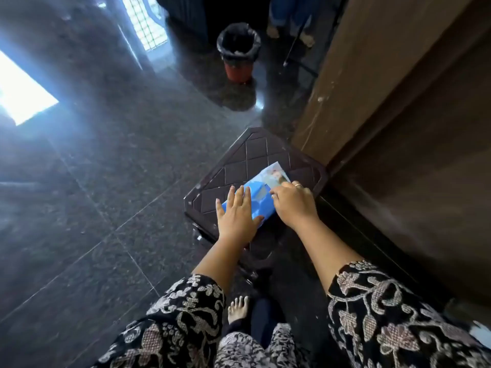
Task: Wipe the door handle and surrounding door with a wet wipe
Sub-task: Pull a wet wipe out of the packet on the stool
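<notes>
Bright window glare lies across the polished dark stone floor [106,181] at the left. Farther off, toward the middle, stands a round bin [238,53] with a black liner folded over its rim and a red lower part.

Near the middle, a small dark-brown counter [255,152] with a diamond-quilted top stands on the floor, just beside the door. The left hand [235,216] lies flat on the near-left end of the wet wipe pack [259,197], fingers straight and spread, pressing it down onto the counter. The pack is a soft, flat packet, bright blue over most of its face, with a raised blue lid panel in its middle and a paler printed picture at its far-right end. It lies slanted across the counter top.

The right hand [293,204] is on the pack's right side, fingers bent down with the fingertips at the lid's edge. A ring [298,185] shows on one finger. Whether the fingers have hold of the lid or a wipe cannot be told.

Both forearms come out of black sleeves with a pale floral pattern. The brown wooden door [411,115] fills the right side, its lower edge scuffed with pale marks.
</notes>
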A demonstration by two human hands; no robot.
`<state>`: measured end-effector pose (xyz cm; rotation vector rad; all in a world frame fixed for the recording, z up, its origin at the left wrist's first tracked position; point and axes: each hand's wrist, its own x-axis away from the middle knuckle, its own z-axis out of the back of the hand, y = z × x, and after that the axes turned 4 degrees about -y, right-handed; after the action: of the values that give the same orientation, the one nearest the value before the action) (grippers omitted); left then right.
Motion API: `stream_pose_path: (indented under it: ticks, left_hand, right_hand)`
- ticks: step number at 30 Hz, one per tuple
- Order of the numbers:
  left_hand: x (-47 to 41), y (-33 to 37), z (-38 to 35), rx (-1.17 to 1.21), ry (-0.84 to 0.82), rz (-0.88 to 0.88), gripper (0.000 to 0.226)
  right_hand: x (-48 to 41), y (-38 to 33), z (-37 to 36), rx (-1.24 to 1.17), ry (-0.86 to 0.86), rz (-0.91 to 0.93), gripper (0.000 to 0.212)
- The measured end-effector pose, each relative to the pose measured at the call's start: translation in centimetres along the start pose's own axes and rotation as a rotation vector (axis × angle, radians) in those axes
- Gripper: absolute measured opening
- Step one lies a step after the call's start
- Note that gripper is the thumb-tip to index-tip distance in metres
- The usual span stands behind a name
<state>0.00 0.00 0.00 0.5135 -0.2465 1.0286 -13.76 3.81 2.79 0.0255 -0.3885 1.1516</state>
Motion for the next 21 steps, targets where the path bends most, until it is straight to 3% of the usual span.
stream_pose_path:
  ticks: [7, 10, 12, 14, 15, 17, 21]
  left_hand:
    - [-1.9, -1.2, -4.1, 0.066, 0.042, 0.053, 0.089]
    - [-2.1, -1.4, -5.2, 0.107, 0.074, 0.060, 0.093]
    - [-1.9, -1.1, -5.7, 0.109, 0.101, 0.056, 0.095]
    - [-1.9, -1.1, -5.9, 0.107, 0.112, 0.058, 0.095]
    - [-1.9, -1.1, -6.0, 0.106, 0.117, 0.060, 0.095]
    - [-1.8, -1.1, -5.9, 0.095, 0.118, 0.064, 0.095]
    - [-1.8, -1.0, -5.8, 0.095, 0.102, 0.064, 0.095]
  right_hand:
    - [-4.1, -0.6, -3.5, 0.217, 0.065, 0.092, 0.026]
    - [-4.2, -1.5, -4.1, 0.373, 0.049, 0.062, 0.011]
    - [-4.3, -1.9, -4.1, 0.363, 0.101, 0.074, 0.020]
    - [-4.3, -1.6, -4.4, 0.359, 0.144, 0.081, 0.014]
    - [-4.3, -1.6, -4.6, 0.336, 0.133, 0.102, 0.007]
    - [-4.5, -1.5, -5.2, 0.284, 0.097, 0.146, 0.018]
    - [-4.5, -1.3, -5.4, 0.171, 0.099, 0.140, 0.019]
